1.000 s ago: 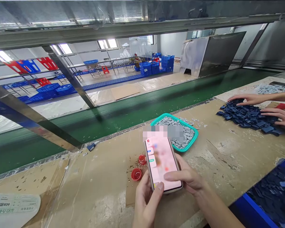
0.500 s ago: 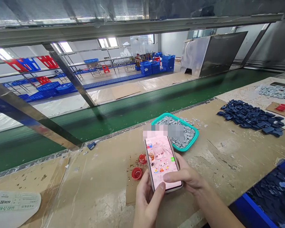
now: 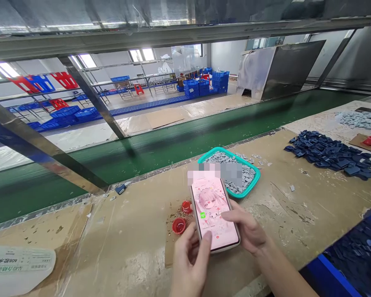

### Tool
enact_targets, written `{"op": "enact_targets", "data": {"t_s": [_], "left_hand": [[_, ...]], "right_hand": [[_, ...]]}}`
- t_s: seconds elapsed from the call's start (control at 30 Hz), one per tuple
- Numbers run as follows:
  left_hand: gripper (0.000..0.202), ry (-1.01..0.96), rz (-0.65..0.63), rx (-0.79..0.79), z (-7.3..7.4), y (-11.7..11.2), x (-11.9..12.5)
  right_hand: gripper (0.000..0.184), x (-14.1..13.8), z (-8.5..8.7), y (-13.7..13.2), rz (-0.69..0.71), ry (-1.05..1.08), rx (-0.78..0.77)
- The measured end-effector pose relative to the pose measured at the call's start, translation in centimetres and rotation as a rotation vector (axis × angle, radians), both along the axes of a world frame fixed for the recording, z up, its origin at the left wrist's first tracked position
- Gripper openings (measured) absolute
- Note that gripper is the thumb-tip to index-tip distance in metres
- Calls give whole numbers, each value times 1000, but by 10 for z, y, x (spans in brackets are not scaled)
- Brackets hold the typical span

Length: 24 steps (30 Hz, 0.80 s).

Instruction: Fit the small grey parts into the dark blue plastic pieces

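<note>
On workbench (image 3: 126,264), label (image 3: 18,268) printed "608"; hands (image 3: 190,264) hold phone (image 3: 214,218).

Top of phone (image 3: 214,218) covered by pixelated blur patch, which also hides part of teal tray (image 3: 256,180); phone blocks tray's near corner too. Screen icons + text too small to read. Left hand (image 3: 190,262) & right hand (image 3: 245,229): arms cut off by bottom edge, left fingers behind phone. Grey parts (image 3: 225,157) in tray too small to ID exactly, same w/ blue pile (image 3: 327,156). Blue bin (image 3: 330,274) cut off bottom right, contents unclear. Paper label (image 3: 18,270) cut off at left, small print illegible.
</note>
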<state>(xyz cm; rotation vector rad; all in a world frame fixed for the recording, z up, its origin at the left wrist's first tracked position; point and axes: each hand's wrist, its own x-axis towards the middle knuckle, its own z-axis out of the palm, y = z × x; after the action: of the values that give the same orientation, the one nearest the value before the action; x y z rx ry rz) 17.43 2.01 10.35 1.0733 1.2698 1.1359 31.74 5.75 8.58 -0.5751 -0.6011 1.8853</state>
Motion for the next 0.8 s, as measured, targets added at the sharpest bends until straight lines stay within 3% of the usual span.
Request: {"op": "enact_targets", "data": {"t_s": [0.07, 0.17, 0.23, 0.3, 0.43, 0.57, 0.63, 0.7, 0.8], "left_hand": [[31, 332, 49, 128, 13, 6, -12], [27, 790, 137, 517, 34, 19, -28], [37, 971, 90, 765, 45, 29, -32], [45, 1091, 8, 893, 51, 38, -29], [49, 1206, -63, 890, 52, 48, -14], [44, 1133, -209, 857, 57, 51, -8], [48, 1076, -203, 853, 61, 48, -10], [61, 1033, -132, 806, 60, 40, -12], [95, 979, -98, 648, 47, 23, -8]], "right_hand": [[39, 0, 1, -1, 11, 52, 9], [37, -1, 4, -2, 27, 108, 68], [36, -2, 7, -4, 31, 139, 102], [35, -2, 10, -5, 45, 164, 111], [34, -3, 11, -8, 61, 203, 59], [35, -2, 8, -8, 30, 221, 3], [35, -2, 7, -6, 29, 236, 4], [36, -1, 7, -5, 33, 246, 8], [37, -2, 9, -3, 35, 255, 15]]}}
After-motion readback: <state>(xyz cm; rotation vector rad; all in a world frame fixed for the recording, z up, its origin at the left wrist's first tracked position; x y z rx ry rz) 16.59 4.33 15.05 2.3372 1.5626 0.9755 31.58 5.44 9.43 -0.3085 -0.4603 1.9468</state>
